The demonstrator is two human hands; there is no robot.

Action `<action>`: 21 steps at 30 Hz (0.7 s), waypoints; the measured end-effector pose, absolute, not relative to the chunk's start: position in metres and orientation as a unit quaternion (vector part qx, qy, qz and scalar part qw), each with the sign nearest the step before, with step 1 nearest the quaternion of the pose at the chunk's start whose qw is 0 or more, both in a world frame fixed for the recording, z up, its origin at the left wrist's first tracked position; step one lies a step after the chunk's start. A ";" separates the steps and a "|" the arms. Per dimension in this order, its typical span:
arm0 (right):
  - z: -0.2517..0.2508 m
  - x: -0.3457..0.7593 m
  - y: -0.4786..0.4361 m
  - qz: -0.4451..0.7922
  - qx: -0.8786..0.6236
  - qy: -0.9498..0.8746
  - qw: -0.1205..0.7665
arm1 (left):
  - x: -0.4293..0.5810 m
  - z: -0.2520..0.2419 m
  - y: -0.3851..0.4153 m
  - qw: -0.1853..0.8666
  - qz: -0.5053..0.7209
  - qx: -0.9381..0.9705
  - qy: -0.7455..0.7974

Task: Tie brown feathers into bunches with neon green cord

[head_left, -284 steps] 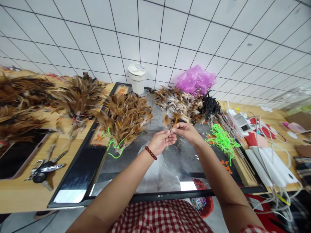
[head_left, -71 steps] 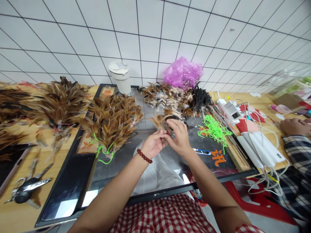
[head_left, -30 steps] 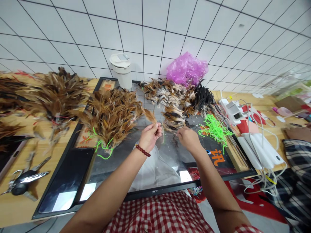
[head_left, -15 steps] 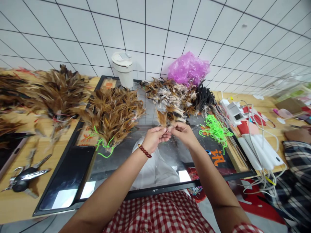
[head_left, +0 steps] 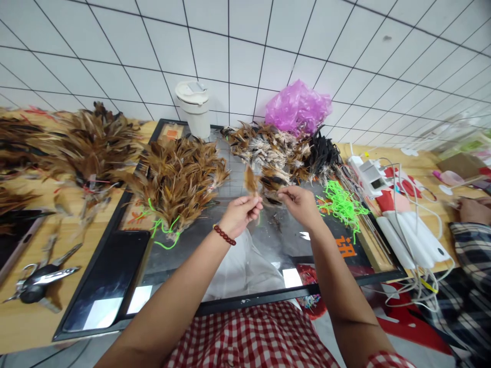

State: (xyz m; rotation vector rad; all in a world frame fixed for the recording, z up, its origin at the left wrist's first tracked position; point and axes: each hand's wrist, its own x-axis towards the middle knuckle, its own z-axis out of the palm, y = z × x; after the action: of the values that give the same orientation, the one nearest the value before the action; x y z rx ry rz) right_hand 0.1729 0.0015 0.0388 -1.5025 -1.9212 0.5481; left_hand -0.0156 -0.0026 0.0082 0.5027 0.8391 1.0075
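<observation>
Between the thumb and fingers of my left hand [head_left: 242, 212], a small brown feather [head_left: 250, 180] is pinched with its tip pointing up. My right hand [head_left: 301, 204] is a little apart to the right, its fingers pinched together; what they hold, if anything, is too small to make out. Just beyond the right fingertips lie more brown and pale feathers [head_left: 274, 180]. A large heap of brown feathers [head_left: 180, 176] lies to the left, with bright green strings at its near end. Another tangle of green strings [head_left: 342, 204] is right of my right hand.
Behind are mixed feathers [head_left: 264, 148], black strips [head_left: 324, 153], a purple plastic bag [head_left: 298, 107] and a white lidded cup [head_left: 195, 112]. A phone [head_left: 107, 271], keys [head_left: 40, 278] and feather bundles [head_left: 86, 143] lie left. Chargers and cables [head_left: 370, 176] sit right, near another person's hand [head_left: 474, 210].
My hands have drawn apart: the right moved right, away from the feather, and the left shifted slightly left and still pinches it. The other person's hand at the right edge has moved further into view.
</observation>
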 end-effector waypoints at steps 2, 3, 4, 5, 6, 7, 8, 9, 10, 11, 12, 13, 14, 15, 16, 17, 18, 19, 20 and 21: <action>0.034 0.173 0.002 0.153 -0.599 -0.736 0.275 | -0.018 0.010 0.001 0.751 0.499 0.186 0.390; 0.032 0.172 0.001 0.137 -0.600 -0.747 0.250 | -0.019 0.010 0.002 0.747 0.509 0.172 0.391; 0.029 0.170 0.000 0.124 -0.596 -0.760 0.226 | -0.020 0.011 0.003 0.745 0.516 0.162 0.390; 0.028 0.167 -0.002 0.112 -0.590 -0.773 0.205 | -0.020 0.011 0.003 0.745 0.519 0.156 0.389; 0.026 0.165 -0.003 0.101 -0.586 -0.782 0.187 | -0.020 0.011 0.003 0.747 0.519 0.152 0.387; 0.024 0.162 -0.004 0.095 -0.584 -0.787 0.175 | -0.020 0.011 0.003 0.747 0.519 0.150 0.387; 0.023 0.161 -0.005 0.098 -0.583 -0.788 0.173 | -0.020 0.011 0.002 0.748 0.518 0.149 0.388; 0.021 0.159 -0.005 0.115 -0.584 -0.781 0.190 | -0.019 0.011 0.002 0.748 0.516 0.149 0.390; 0.019 0.159 -0.005 0.151 -0.586 -0.763 0.227 | -0.019 0.011 0.002 0.747 0.514 0.149 0.394; 0.018 0.159 -0.005 0.209 -0.585 -0.732 0.279 | -0.018 0.011 0.001 0.746 0.512 0.150 0.399; 0.017 0.159 -0.004 0.286 -0.577 -0.688 0.335 | -0.017 0.011 0.000 0.744 0.510 0.152 0.404; 0.016 0.159 -0.004 0.372 -0.560 -0.632 0.384 | -0.016 0.010 0.000 0.743 0.507 0.157 0.408; 0.016 0.159 -0.004 0.457 -0.536 -0.573 0.420 | -0.015 0.010 -0.001 0.742 0.503 0.166 0.412; 0.016 0.159 -0.004 0.529 -0.509 -0.517 0.440 | -0.014 0.010 -0.002 0.740 0.497 0.179 0.415; 0.016 0.158 -0.004 0.582 -0.485 -0.472 0.451 | -0.013 0.010 -0.003 0.740 0.490 0.194 0.418; 0.016 0.156 -0.004 0.614 -0.467 -0.442 0.457 | -0.011 0.010 -0.005 0.740 0.482 0.208 0.422; 0.017 0.155 -0.005 0.628 -0.458 -0.425 0.464 | -0.010 0.010 -0.006 0.741 0.470 0.221 0.426; 0.017 0.153 -0.005 0.630 -0.454 -0.420 0.470 | -0.010 0.010 -0.007 0.744 0.458 0.230 0.429; 0.017 0.151 -0.005 0.623 -0.455 -0.423 0.475 | -0.009 0.010 -0.008 0.746 0.447 0.236 0.433; 0.017 0.149 -0.005 0.609 -0.459 -0.433 0.480 | -0.009 0.010 -0.008 0.750 0.437 0.241 0.435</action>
State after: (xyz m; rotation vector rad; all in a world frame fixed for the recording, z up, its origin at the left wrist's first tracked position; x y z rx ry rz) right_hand 0.1490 -0.0054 0.0169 -1.1198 -1.0566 1.4861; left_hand -0.0086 -0.0084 0.0101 0.5264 0.9512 0.9546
